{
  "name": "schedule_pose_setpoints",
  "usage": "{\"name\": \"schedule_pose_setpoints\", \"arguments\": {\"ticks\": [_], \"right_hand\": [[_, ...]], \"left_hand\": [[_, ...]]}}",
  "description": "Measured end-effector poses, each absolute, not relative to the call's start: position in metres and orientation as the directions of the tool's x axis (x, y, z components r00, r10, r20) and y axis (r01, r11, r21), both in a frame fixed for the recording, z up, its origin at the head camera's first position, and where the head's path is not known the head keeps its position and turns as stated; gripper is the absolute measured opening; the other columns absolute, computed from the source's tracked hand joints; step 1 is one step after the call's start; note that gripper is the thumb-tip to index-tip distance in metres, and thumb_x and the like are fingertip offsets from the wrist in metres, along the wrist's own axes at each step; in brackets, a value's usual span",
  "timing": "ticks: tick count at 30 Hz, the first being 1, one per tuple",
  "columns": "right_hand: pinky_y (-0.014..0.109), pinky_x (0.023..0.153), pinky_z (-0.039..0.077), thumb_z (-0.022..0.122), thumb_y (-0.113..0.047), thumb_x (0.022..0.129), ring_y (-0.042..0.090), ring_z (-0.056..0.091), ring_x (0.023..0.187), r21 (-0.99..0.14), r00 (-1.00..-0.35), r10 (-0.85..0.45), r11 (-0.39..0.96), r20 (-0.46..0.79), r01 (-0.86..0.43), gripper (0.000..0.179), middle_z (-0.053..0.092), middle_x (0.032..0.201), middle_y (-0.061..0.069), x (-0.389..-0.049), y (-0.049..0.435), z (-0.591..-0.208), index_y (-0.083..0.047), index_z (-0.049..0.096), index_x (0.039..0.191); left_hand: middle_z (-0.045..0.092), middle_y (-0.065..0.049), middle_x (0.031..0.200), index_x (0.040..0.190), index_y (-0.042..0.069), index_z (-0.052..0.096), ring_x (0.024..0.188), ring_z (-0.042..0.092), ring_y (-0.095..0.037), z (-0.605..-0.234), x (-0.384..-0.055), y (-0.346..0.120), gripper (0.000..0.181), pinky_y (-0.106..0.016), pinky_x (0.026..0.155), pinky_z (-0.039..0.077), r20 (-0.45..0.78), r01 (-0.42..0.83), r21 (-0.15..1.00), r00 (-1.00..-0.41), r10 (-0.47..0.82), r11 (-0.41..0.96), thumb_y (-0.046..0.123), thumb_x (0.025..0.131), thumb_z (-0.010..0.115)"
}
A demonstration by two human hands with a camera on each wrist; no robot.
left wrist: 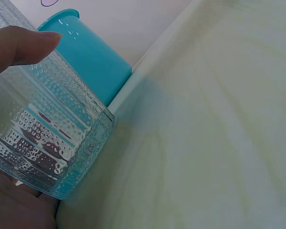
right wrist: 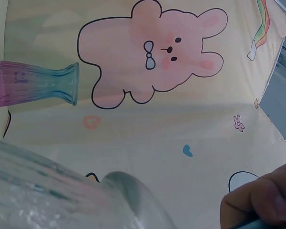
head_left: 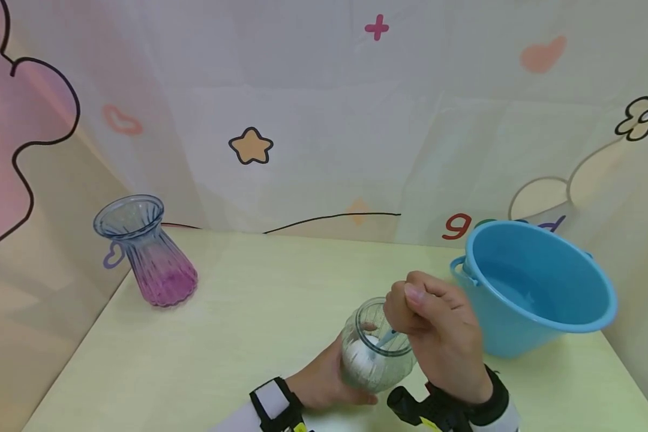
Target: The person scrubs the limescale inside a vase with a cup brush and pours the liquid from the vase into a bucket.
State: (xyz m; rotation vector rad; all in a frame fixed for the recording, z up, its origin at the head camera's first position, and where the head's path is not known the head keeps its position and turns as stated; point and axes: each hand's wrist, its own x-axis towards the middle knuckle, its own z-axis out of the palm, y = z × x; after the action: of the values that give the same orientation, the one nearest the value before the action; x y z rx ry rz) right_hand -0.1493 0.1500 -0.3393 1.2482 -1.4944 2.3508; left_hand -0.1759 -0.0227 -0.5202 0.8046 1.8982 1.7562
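My left hand [head_left: 332,378] grips a ribbed clear glass jar [head_left: 375,373] low on its side, tilting it. In the left wrist view the thumb lies across the glass jar [left wrist: 47,124], and its base is close over the tabletop. My right hand [head_left: 437,333] is above the mouth, fingers curled round the handle of a cup brush [head_left: 387,339]. Its light blue stem runs down through the opening to a rounded white head inside the jar. Most of the handle is hidden in the fist; the right wrist view shows a bit of it under the fingers.
A blue bucket [head_left: 540,330] stands just right of my right hand. At the back left is a ribbed vase [head_left: 164,270], blue above and pink below, with a heart-shaped tag at its neck. A printed cloth [head_left: 313,108] backs the pale table [head_left: 237,288].
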Motion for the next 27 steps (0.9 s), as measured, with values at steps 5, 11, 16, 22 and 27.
{"name": "schedule_pose_setpoints", "arguments": {"ticks": [5,11,16,22,27], "right_hand": [[0.035,0.049,0.023,0.019,0.014,0.101,0.02,0.026,0.054,-0.776,-0.689,-0.381,-0.44,0.617,-0.451,0.038,0.026,0.064,0.004,-0.148,0.144,-0.338,-0.006,0.032,0.072],[0.035,0.055,0.026,0.032,0.005,0.106,0.022,0.028,0.059,-0.883,-0.756,-0.46,-0.299,0.465,-0.362,0.036,0.026,0.067,0.003,-0.141,0.137,-0.335,-0.008,0.035,0.073],[0.034,0.055,0.026,0.035,0.004,0.107,0.023,0.029,0.059,-0.897,-0.756,-0.484,-0.27,0.441,-0.35,0.035,0.027,0.067,0.004,-0.14,0.132,-0.337,-0.007,0.035,0.073],[0.034,0.053,0.024,0.034,0.004,0.106,0.022,0.028,0.059,-0.892,-0.741,-0.496,-0.26,0.453,-0.371,0.036,0.027,0.067,0.004,-0.141,0.13,-0.337,-0.007,0.036,0.072],[0.035,0.05,0.023,0.032,0.001,0.107,0.022,0.028,0.058,-0.853,-0.725,-0.452,-0.326,0.52,-0.408,0.037,0.029,0.066,0.004,-0.145,0.135,-0.339,-0.008,0.037,0.072]], "left_hand": [[0.052,0.007,0.148,0.153,0.038,0.028,0.134,0.05,-0.012,-0.52,-0.178,-0.023,0.106,-0.029,0.119,0.032,0.103,0.136,0.991,-0.721,0.686,-0.005,0.01,0.073,0.092],[0.053,0.006,0.146,0.153,0.037,0.028,0.132,0.052,-0.012,-0.52,-0.177,-0.023,0.103,-0.027,0.117,0.035,0.109,0.109,0.993,-0.702,0.703,-0.045,0.011,0.075,0.09],[0.053,0.005,0.144,0.151,0.036,0.029,0.13,0.052,-0.012,-0.519,-0.176,-0.023,0.101,-0.027,0.115,0.037,0.103,0.104,0.994,-0.704,0.702,-0.042,0.01,0.075,0.09],[0.053,0.006,0.145,0.151,0.036,0.029,0.131,0.052,-0.012,-0.519,-0.176,-0.024,0.1,-0.027,0.115,0.038,0.094,0.104,0.994,-0.704,0.704,-0.029,0.01,0.076,0.09],[0.053,0.006,0.146,0.152,0.037,0.028,0.132,0.052,-0.011,-0.521,-0.178,-0.024,0.103,-0.027,0.116,0.037,0.105,0.117,0.993,-0.705,0.702,-0.031,0.01,0.075,0.09]]}}
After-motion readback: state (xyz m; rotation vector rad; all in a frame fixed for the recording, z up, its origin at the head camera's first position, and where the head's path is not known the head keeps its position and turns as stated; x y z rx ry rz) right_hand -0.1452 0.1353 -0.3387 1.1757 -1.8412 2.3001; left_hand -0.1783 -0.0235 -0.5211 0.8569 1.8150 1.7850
